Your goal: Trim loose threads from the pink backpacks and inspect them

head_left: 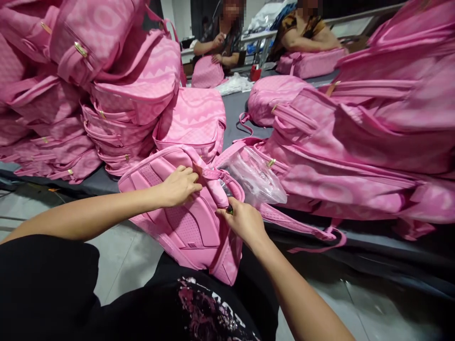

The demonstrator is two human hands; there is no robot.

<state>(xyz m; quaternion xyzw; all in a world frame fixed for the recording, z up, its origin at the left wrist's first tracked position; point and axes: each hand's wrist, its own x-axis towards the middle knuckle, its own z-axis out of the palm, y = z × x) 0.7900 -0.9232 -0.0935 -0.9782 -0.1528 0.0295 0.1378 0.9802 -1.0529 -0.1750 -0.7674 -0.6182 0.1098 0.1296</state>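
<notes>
You've got one backpack (185, 222) back-side up, resting against your lap at six o'clock, its top against the table edge (106, 185). Your left hand (179, 185) pinches the top handle (209, 174), fingers closed on it. Your right hand (243, 221) grips something small and dark by the strap; what it is, hard to tell. A plastic bag (258, 177) lies at one o'clock, so packing looks undone. Piles (117, 94) at ten and two hide the table; two people sit at twelve.

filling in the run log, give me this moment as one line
left hand: pinching top of pink backpack | right hand: gripping its strap | clear plastic bag: beside right hand | piles of pink backpacks: behind
</notes>
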